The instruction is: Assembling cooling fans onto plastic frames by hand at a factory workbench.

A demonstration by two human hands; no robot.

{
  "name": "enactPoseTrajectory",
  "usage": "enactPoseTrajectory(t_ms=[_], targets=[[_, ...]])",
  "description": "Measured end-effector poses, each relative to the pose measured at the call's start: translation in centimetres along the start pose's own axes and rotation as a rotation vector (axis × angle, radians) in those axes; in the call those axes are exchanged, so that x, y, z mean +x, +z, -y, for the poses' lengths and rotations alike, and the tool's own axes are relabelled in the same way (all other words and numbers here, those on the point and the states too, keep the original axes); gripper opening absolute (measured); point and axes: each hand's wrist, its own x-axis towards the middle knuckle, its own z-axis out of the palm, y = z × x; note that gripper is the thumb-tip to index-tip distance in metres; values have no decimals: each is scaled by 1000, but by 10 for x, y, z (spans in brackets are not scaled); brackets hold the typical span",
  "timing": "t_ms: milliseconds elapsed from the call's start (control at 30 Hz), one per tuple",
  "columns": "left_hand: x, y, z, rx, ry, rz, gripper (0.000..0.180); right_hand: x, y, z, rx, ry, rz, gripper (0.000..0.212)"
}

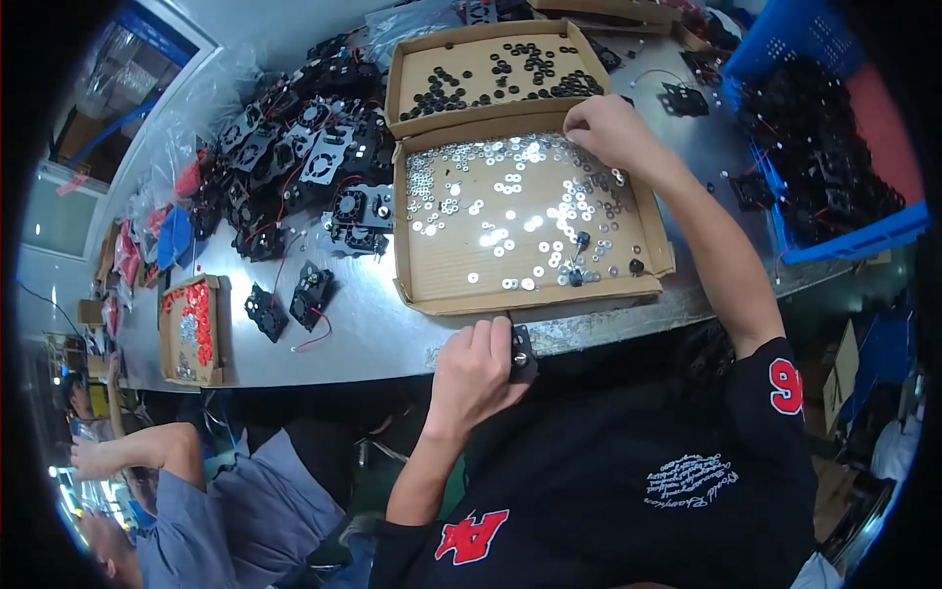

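Note:
Just off the table's near edge, my left hand is closed round a small black fan unit, its dark frame with a shiny metal spot showing beside the fingers. My right hand reaches over the far right corner of a shallow cardboard tray. Its fingers are curled together in a pinch, and whatever is between them is too small to make out. Many silvery metal washers lie scattered in that tray, with a few small black parts near its front right.
Behind the tray stands a second cardboard box with black rings. Black fan units pile up on the left. A blue crate of similar parts stands right. A small tray holds red pieces. A co-worker sits at left.

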Motion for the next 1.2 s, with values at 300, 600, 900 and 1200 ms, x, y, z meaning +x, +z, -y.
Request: enactPoseTrajectory(t_ms=[300, 600, 900, 1200], targets=[[-5, 4, 8, -39, 46, 14, 44, 21, 12, 41, -48, -165, -2, 18], [-3, 6, 8, -37, 71, -3, 47, 43, 60, 74, -213, -509, 35, 10], [-3, -3, 8, -98, 29, 100, 50, 66, 45, 112, -474, -367, 348, 11], [0, -19, 5, -74, 0, 151, 53, 30, 26, 82, 88, -201, 163, 24]])
